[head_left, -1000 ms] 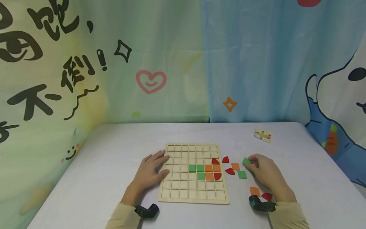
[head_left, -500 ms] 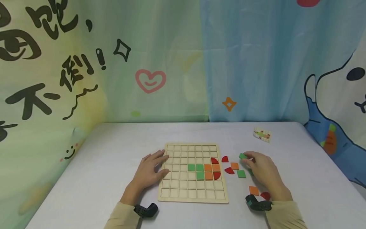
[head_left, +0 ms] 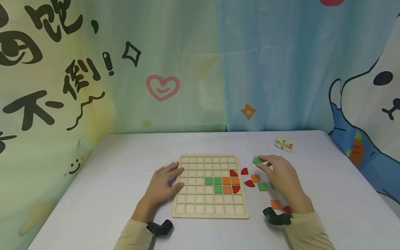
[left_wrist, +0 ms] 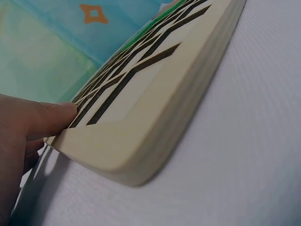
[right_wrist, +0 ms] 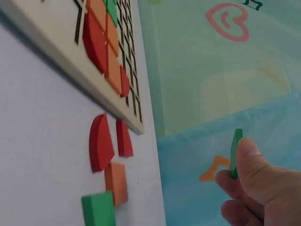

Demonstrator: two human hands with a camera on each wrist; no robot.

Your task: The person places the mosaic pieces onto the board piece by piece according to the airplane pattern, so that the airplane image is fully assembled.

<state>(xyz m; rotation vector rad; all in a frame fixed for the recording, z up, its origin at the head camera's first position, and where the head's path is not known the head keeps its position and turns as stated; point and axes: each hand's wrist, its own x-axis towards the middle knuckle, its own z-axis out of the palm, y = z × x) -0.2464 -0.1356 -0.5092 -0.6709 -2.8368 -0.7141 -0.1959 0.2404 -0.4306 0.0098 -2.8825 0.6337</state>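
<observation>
A wooden grid board (head_left: 210,215) lies on the table, with green, orange and red tiles set in its middle and right cells. My left hand (head_left: 163,183) rests along the board's left edge; in the left wrist view the thumb (left_wrist: 54,117) lies over the rim. Right of the board, my right hand (head_left: 283,175) pinches a green square tile (head_left: 257,160) between thumb and fingers. The right wrist view shows this green tile (right_wrist: 236,153) held on edge. Under and beside that hand lie loose pieces: a green square (head_left: 262,186), an orange square (head_left: 255,178) and red quarter-circles (head_left: 244,171).
A small pattern card (head_left: 284,144) lies at the table's back right. Nearer the right wrist are another orange square (head_left: 275,204) and a partly hidden red piece (head_left: 286,209). A printed curtain (head_left: 187,69) hangs behind the table.
My right hand has carried the green tile up from among the loose pieces, away from me and to the left, toward the board. The left hand stays on the board's edge.
</observation>
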